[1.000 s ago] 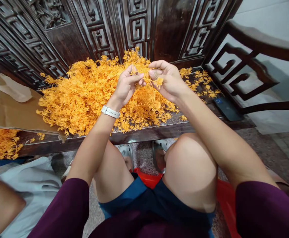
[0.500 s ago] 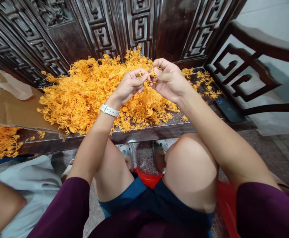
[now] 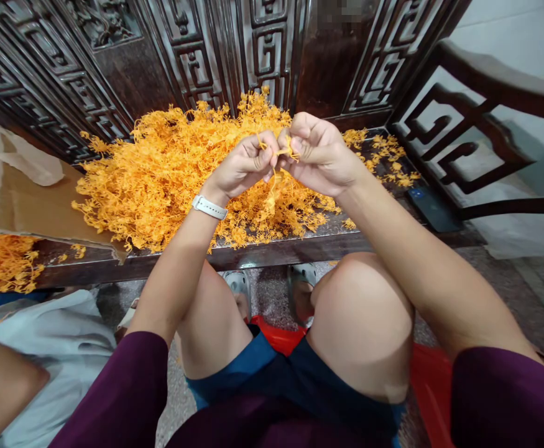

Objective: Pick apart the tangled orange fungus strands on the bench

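Note:
A large heap of orange, stringy plastic-looking sprigs (image 3: pixel 173 168) lies on the dark wooden bench (image 3: pixel 272 249). Above the heap's right part, my left hand (image 3: pixel 246 163) and my right hand (image 3: pixel 321 152) meet, thumbs and fingertips pinched. Between them is an orange sprig (image 3: pixel 286 149), gripped from both sides. One strand of it hangs down under my fingers toward the heap. Exactly where each fingertip holds it is partly hidden. A pale watch band circles my left wrist.
At the left, a cardboard sheet (image 3: pixel 43 199) divides the heap from a second orange pile (image 3: pixel 1 267). A person in light clothing (image 3: pixel 61 342) sits there. Small loose orange pieces (image 3: pixel 388 158) and a dark phone (image 3: pixel 433 208) lie on the right, beside a carved wooden armrest (image 3: pixel 481 124).
Both hands stay together over the heap, with small finger shifts. The orange strand under my fingers now hangs more to the left, and a knobbly piece shows clearly at my right fingertips.

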### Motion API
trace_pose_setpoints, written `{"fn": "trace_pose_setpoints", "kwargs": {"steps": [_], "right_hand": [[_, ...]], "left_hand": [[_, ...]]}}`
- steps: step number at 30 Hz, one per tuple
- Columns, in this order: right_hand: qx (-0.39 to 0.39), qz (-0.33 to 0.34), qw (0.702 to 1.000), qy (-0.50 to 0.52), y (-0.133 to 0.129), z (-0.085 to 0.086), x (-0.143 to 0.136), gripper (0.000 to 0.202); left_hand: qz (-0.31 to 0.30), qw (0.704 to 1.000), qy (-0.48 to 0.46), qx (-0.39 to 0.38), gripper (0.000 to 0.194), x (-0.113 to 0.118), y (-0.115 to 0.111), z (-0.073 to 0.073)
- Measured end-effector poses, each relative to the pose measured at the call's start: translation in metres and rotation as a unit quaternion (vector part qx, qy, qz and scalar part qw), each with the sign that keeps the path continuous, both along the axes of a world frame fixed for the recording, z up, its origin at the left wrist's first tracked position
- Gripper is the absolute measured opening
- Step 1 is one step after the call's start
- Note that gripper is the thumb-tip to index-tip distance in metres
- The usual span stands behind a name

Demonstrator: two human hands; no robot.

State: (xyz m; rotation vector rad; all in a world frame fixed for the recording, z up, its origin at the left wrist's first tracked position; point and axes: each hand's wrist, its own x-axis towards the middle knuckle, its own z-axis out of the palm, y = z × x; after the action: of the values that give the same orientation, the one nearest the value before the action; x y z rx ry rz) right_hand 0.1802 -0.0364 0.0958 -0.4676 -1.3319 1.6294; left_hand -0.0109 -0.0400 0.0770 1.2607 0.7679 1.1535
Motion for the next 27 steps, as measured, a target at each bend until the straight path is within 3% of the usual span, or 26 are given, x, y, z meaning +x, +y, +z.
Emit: {"fn": "trace_pose_setpoints", "kwargs": {"steps": [8,17,20,23,27], "right_hand": [[0.013,0.011,1.000,0.010,0.000,-0.004,0.000,0.061],[0.032,0.034,0.998,0.032,0.002,-0.008,0.001,0.066],[0.037,0.031,0.998,0.035,0.004,-0.005,0.004,0.070],[0.041,0.001,0.999,0.036,0.002,0.001,0.007,0.067],[0.039,-0.012,0.999,0.021,-0.002,0.008,0.009,0.051]], "left_hand": [[0.004,1.000,0.020,0.011,0.025,-0.002,0.002,-0.004],[-0.002,1.000,0.006,0.022,0.037,-0.003,0.002,-0.010],[0.043,0.999,0.008,0.020,0.036,-0.004,0.005,-0.011],[0.101,0.995,-0.014,0.015,0.033,-0.004,0.007,-0.009],[0.083,0.996,-0.035,0.019,0.034,-0.003,0.005,-0.004]]}}
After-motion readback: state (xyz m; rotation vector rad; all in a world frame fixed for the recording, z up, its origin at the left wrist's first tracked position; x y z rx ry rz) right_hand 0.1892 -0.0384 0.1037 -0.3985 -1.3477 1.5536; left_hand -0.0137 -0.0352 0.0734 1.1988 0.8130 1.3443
